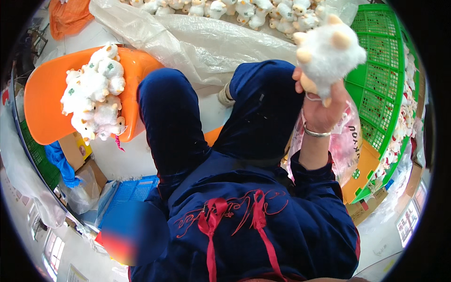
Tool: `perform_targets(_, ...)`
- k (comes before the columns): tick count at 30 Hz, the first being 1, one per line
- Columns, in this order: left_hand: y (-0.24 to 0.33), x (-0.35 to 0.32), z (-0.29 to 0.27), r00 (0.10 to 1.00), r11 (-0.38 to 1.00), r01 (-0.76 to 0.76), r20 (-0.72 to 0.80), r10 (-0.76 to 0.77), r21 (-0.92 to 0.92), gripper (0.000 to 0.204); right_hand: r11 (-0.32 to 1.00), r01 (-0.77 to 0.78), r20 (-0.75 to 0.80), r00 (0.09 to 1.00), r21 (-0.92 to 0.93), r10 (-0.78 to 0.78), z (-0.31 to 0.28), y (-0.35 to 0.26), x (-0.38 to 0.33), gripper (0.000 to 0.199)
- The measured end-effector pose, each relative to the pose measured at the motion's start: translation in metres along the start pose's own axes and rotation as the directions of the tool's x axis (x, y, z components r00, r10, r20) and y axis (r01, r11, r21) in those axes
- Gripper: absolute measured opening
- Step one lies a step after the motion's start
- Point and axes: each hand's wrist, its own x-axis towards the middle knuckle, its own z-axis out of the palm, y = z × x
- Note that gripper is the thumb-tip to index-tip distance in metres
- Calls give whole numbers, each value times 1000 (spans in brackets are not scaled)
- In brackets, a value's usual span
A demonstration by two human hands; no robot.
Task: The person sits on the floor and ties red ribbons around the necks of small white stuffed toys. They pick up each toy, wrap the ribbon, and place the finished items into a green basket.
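My right hand [324,109], with a silver bracelet at the wrist, is raised at the upper right. Its fingers are closed around the lower part of a white fluffy plush toy [331,56] with cream-coloured stubby parts. The plush is slightly blurred, and a thin pale loop hangs near its lower end. My left hand does not show; only the dark blue sleeve on that side is partly seen. To my left, several white plush toys [96,89] lie heaped on an orange chair [44,105], some with small green patches, one with a pink ribbon.
A large green plastic basket [376,61] stands close by my right arm, beside a pink printed plastic bag [345,145]. Clear sheeting [197,44] lies ahead of my knees, with many plush toys [253,11] beyond it. A blue crate [134,192] sits at lower left.
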Motion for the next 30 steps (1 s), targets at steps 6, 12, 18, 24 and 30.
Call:
perform_targets(6, 49, -12, -10, 989, 993, 120, 90, -119, -5, 21, 955, -108, -269, 963, -278, 31, -34, 5, 13, 73)
perform_targets(12, 78, 16, -6, 980, 993, 116, 163, -112, -16, 21, 827, -238, -380, 924, -509, 32, -32, 8, 29, 82)
perform_targets(18, 88, 27, -8, 989, 996, 77, 132, -70, -45, 21, 805, -140, -268, 963, -576, -25, -44, 13, 39, 80)
perform_targets(24, 107, 48, -16, 995, 987, -96, -16, 95, -127, 21, 979, -70, -204, 978, -190, 30, -20, 9, 29, 51)
perform_targets(30, 180, 24, -47, 809, 644, -583, -425, 406, -495, 21, 906, -22, 91, 994, -422, 67, 13, -15, -10, 51)
